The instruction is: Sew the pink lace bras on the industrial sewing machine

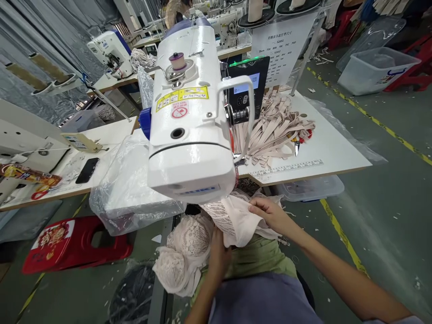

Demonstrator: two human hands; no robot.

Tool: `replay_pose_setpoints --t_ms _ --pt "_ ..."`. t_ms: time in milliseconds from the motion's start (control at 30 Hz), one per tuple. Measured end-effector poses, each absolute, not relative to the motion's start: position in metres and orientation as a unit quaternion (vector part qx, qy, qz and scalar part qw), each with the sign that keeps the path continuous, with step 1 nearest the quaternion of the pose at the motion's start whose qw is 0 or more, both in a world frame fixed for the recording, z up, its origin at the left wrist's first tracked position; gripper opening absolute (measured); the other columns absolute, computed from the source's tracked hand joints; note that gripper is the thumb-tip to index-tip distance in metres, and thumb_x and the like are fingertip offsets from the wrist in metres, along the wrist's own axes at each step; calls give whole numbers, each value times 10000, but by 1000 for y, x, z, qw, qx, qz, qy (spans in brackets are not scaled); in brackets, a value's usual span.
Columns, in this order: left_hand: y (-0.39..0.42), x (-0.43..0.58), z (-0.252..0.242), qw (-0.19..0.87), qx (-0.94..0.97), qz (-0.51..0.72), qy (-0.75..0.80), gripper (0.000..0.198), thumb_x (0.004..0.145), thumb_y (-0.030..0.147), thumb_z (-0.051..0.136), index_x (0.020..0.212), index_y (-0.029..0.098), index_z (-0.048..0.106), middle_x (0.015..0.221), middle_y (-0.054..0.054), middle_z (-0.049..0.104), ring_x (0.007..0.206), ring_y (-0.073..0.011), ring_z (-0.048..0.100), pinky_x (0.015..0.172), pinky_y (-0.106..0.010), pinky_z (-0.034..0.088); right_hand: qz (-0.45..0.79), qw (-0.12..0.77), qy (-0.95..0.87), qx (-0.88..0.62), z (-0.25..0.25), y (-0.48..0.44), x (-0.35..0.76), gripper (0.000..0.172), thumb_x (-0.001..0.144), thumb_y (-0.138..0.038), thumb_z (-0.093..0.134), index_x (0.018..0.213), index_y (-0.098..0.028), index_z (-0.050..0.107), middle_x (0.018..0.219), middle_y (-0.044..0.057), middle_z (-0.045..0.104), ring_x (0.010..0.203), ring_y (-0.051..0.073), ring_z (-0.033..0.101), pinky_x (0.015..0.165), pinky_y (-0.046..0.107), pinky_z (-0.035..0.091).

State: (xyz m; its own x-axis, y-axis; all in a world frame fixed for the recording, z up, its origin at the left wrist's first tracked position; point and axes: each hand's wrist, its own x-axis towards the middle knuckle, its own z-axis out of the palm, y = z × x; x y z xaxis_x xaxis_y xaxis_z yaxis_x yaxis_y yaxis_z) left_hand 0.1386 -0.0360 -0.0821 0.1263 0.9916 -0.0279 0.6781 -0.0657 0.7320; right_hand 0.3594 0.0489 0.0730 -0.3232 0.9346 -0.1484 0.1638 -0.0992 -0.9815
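Observation:
A pale pink lace bra [238, 220] lies across my lap, its far part under the head of a white sewing machine [192, 168]. My right hand [267, 212] pinches the smooth fabric at the bra's right side between thumb and fingers. At its lower left edge, my left hand [220, 252] is closed on the bra, with the fingertips hidden by the cloth. Left of that hand hang more lace bra cups [194, 236] of the same colour; whether they join the held piece, I cannot tell. The needle area is hidden behind the machine head.
Beige straps [270, 130] are heaped on the table right of the machine, near small snips [297, 146] and a printed ruler [290, 167]. Clear plastic [128, 180] drapes the left side. A red stool [77, 245] and a black-lined bin [133, 292] stand lower left.

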Motion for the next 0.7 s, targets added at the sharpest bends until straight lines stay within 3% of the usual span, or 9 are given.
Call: replay_pose_setpoints --t_ms 100,200,300,367,533,700 --pt "-29 98 -59 324 663 275 617 557 777 94 510 1325 186 546 1329 -142 633 1261 -301 579 1053 -472 494 529 315 -607 -503 61 44 389 481 891 -651 526 768 -197 625 658 10 572 623 160 521 589 286 443" --pt "-18 83 -18 238 680 289 630 539 799 63 440 1296 204 594 1364 -132 614 1308 -303 539 1087 -524 455 424 294 -622 -589 38 38 441 399 919 -587 554 860 -217 692 709 43 637 694 204 590 627 326 518" --pt "-7 107 8 122 736 277 606 536 827 46 426 1275 263 623 1405 -107 586 1395 -313 442 1155 -589 342 337 254 -620 -662 19 33 491 289 965 -486 552 1034 -242 691 1010 85 693 902 229 636 753 365 568" --pt "-3 134 4 146 775 220 574 481 834 88 492 1255 267 639 1374 -121 604 1367 -326 468 1162 -594 320 313 224 -622 -682 9 31 512 259 989 -396 554 1157 -223 645 1202 92 641 1013 214 631 854 386 562" --pt "-22 148 -35 230 746 127 612 477 780 234 633 1255 198 623 1354 -150 600 1284 -310 534 1087 -471 432 263 174 -650 -691 -27 37 504 356 964 -406 584 1245 -188 601 1300 133 586 1171 275 576 994 476 484" --pt "-66 48 -15 158 583 90 792 373 915 386 414 1114 141 613 1080 -185 661 1087 -311 606 934 -445 481 241 204 -722 -615 -60 64 423 556 942 -547 475 1313 -140 551 1349 209 559 1315 358 453 1111 505 353"
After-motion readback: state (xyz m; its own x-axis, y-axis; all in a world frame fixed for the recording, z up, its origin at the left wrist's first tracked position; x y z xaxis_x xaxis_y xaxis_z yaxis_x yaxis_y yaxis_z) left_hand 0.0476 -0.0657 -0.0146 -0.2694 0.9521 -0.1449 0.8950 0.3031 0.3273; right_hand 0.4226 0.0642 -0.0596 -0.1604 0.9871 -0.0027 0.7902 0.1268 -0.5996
